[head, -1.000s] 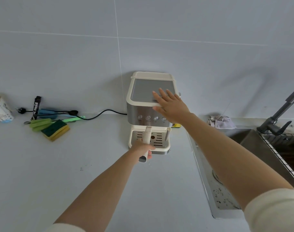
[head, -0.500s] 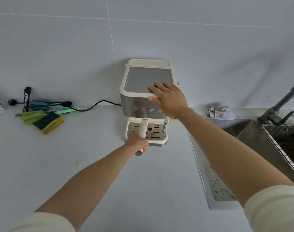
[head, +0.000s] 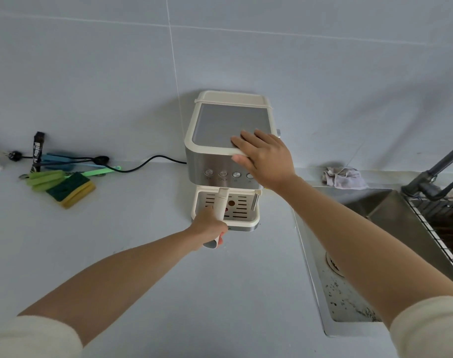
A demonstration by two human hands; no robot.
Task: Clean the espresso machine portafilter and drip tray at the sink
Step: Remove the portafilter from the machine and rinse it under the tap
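While a cream and steel espresso machine (head: 230, 156) stands against the wall at the back edge of the counter (head: 142, 254), a person reaches for it with both bare arms. Their left hand (head: 209, 226) is wrapped around the cream handle of the portafilter (head: 220, 205), which sticks out toward the front over the slotted drip tray (head: 235, 210) at the machine's base. Their right hand (head: 265, 157) lies flat on the machine's top front right corner, fingers spread, gripping nothing. At the back left of the counter lie a green and yellow sponge (head: 70, 189), green brushes (head: 43, 178) and a black power cord (head: 142, 164). A steel sink (head: 390, 218) is set into the counter's right side, with a crumpled cloth (head: 344, 178) at its back rim and a dark faucet (head: 432, 179) beside that.
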